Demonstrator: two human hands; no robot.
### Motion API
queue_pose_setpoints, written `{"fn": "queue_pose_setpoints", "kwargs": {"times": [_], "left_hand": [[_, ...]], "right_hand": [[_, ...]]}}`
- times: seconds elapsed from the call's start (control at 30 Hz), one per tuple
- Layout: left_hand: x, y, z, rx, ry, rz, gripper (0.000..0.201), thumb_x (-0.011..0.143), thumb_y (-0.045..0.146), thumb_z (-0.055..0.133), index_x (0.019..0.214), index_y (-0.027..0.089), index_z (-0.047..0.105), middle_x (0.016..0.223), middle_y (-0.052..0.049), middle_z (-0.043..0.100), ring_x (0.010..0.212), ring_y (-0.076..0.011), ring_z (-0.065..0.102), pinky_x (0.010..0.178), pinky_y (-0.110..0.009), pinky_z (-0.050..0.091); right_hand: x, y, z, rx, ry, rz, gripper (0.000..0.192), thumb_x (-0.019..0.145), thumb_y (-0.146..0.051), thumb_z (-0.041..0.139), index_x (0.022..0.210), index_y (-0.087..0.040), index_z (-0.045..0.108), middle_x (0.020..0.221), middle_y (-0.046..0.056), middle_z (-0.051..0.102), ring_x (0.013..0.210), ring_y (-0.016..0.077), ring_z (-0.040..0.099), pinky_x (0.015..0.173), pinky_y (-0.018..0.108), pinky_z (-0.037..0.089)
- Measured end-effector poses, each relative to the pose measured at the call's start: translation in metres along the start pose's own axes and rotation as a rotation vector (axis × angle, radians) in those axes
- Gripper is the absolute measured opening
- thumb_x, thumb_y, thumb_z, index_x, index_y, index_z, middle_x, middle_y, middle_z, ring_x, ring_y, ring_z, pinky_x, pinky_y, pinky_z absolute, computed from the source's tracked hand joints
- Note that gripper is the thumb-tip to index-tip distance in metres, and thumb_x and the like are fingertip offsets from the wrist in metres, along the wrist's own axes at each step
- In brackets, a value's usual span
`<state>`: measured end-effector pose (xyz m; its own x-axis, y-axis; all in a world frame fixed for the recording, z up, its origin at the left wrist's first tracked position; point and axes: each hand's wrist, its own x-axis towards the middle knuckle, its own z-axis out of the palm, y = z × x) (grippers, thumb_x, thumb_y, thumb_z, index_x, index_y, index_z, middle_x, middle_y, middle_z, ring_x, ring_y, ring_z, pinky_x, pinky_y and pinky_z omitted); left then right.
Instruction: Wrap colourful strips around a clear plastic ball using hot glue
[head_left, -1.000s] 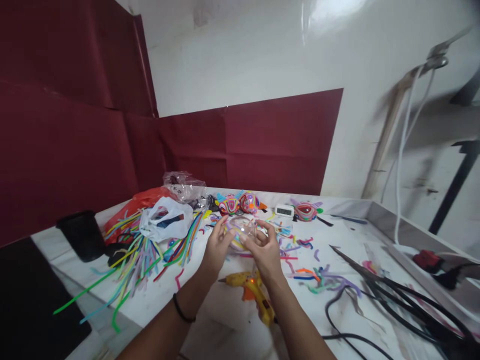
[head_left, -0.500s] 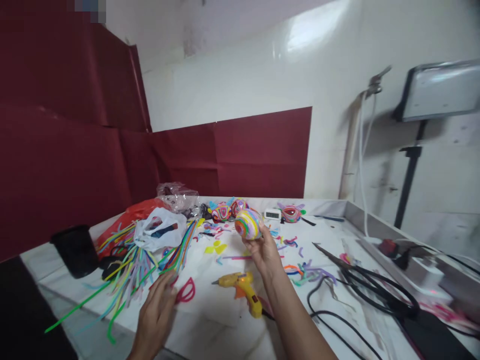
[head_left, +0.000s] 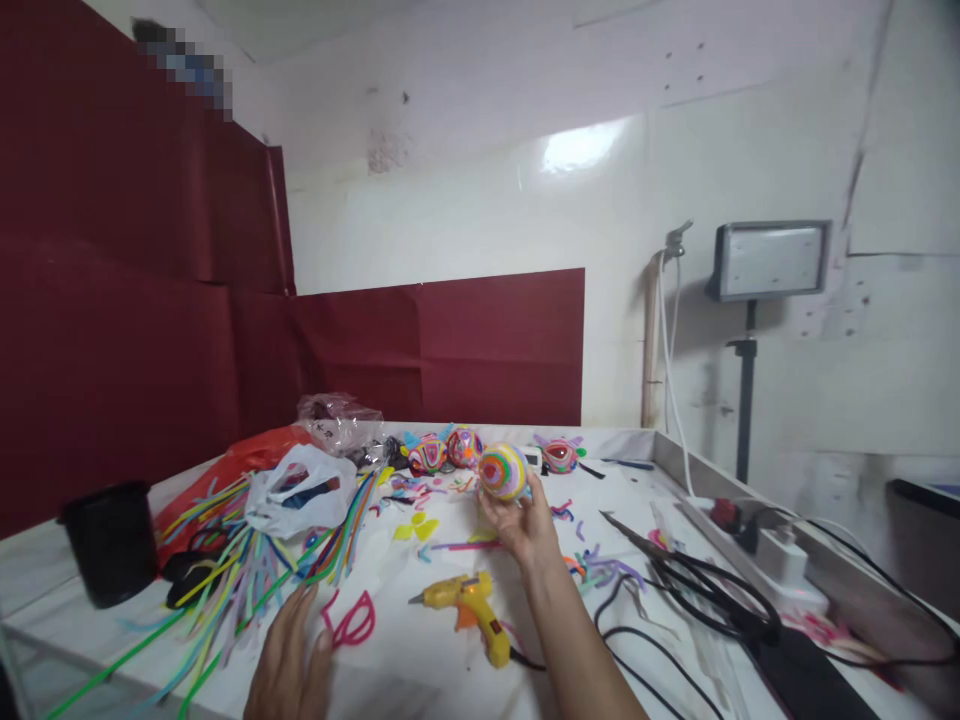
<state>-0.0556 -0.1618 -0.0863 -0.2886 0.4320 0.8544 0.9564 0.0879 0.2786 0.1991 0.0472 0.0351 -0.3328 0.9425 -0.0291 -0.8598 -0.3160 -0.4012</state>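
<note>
My right hand (head_left: 525, 520) holds up a ball (head_left: 504, 472) covered in coloured swirling stripes, with the fingers curled under and around its right side. My left hand (head_left: 289, 655) hovers or rests low on the left, its fingers stretched out and holding nothing. Just right of its fingertips lies a pink bent pipe-cleaner piece (head_left: 351, 620). A yellow glue gun (head_left: 466, 608) lies on the table between my two hands, nozzle to the left. Behind the held ball sit similar decorated balls (head_left: 427, 453) and a small white digital display (head_left: 532, 458), partly hidden.
Pipe cleaners (head_left: 259, 575) and a white plastic bag (head_left: 300, 492) lie left, near a black bin (head_left: 111, 545). Yellow petal shapes (head_left: 416, 527) lie mid-table. Large black-handled scissors (head_left: 701, 590), a cable (head_left: 637, 635) and a power strip (head_left: 784, 570) are at right.
The camera view has tilted up and turned slightly right. The ball stays in my right hand, turned a little. My left hand has moved slightly down and left, away from the pink piece.
</note>
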Motion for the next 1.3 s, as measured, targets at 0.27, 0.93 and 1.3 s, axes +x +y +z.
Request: {"fn": "queue_pose_setpoints", "kwargs": {"times": [0.27,0.93,1.3], "left_hand": [[-0.006,-0.007,0.002,0.015,0.027,0.048,0.048,0.091,0.029,0.039,0.139,0.027,0.042,0.139,-0.012,0.050,0.127,-0.0308,0.049,0.103,-0.051,0.043],[-0.006,0.012,-0.006,-0.010,0.019,-0.027,0.042,0.094,0.029,0.036,0.134,0.019,0.046,0.134,-0.015,0.052,0.126,-0.0287,0.049,0.108,-0.050,0.036],[0.058,0.084,-0.020,-0.308,0.060,-0.139,0.039,0.087,0.039,0.053,0.120,0.020,0.058,0.128,-0.012,0.057,0.125,-0.0296,0.050,0.108,-0.047,0.039]], "right_hand": [[-0.001,0.011,-0.003,-0.018,-0.008,0.067,0.038,0.071,-0.052,0.071,0.087,-0.022,0.053,0.088,0.005,0.071,0.084,0.0208,0.071,0.072,0.036,0.057],[-0.012,0.028,0.009,-0.177,-0.097,-0.051,0.039,0.066,-0.048,0.076,0.092,-0.024,0.061,0.080,-0.001,0.072,0.079,0.0189,0.069,0.070,0.031,0.055],[-0.031,0.036,0.029,-0.238,-0.089,-0.287,0.052,0.057,-0.037,0.085,0.097,-0.024,0.054,0.081,-0.004,0.070,0.068,0.0145,0.066,0.064,0.027,0.051]]}}
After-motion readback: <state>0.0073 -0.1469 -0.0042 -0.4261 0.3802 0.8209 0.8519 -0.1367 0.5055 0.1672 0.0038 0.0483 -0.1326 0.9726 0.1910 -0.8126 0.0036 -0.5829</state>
